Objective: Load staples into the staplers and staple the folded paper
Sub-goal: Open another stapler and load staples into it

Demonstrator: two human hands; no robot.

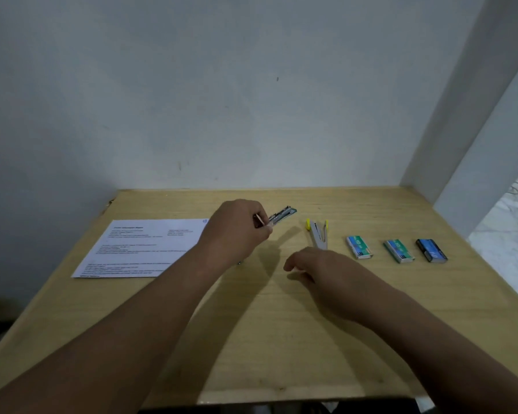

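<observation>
Above the table (pixel 281 339), left hand (pixel 237 231) grips half-hidden stapler (pixel 281 215), right hand (pixel 320 270) loosely curled, empty

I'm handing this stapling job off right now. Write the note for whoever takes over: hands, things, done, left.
Left hand: grips the teal-and-metal stapler, lifted off the wooden table.
Right hand: loosely curled, holds nothing, just in front of the yellow-tipped grey stapler, which lies opened in a V.
Printed white paper sheet: flat at the left, unfolded.
Three small staple boxes in a row at the right: two teal, one dark blue.
Done: a stapler picked up.
Left: loading not visibly done, folding, stapling.
</observation>
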